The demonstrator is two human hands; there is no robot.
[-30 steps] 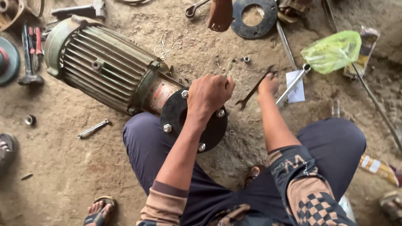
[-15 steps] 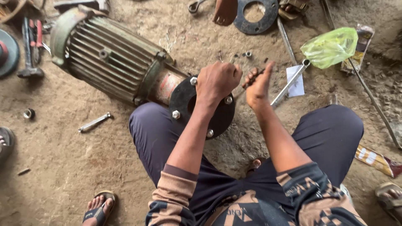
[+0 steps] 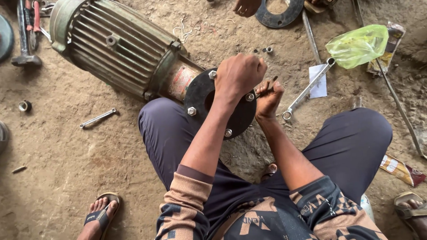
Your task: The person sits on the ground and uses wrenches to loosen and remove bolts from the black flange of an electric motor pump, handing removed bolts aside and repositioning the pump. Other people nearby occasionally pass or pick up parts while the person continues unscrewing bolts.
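Note:
A ribbed green electric motor [image 3: 115,46] lies on the dirt floor, its black round flange [image 3: 198,95] with several bolts facing me. My left hand [image 3: 240,73] is closed in a fist on the top of the flange. My right hand [image 3: 268,98] grips a dark spanner [image 3: 272,82] at the flange's right edge, by a bolt [image 3: 250,96]. What the left fist holds is hidden.
A long ring spanner [image 3: 309,89] and a piece of white paper [image 3: 318,81] lie to the right, with a green plastic bag [image 3: 358,44] beyond. A small spanner [image 3: 98,118] lies left. A black ring [image 3: 278,13] and another person's hand [image 3: 246,6] are at the top.
My right hand has brought the spanner from the ground on the right up to the flange's edge. My left hand stays on the flange top. The view has moved closer.

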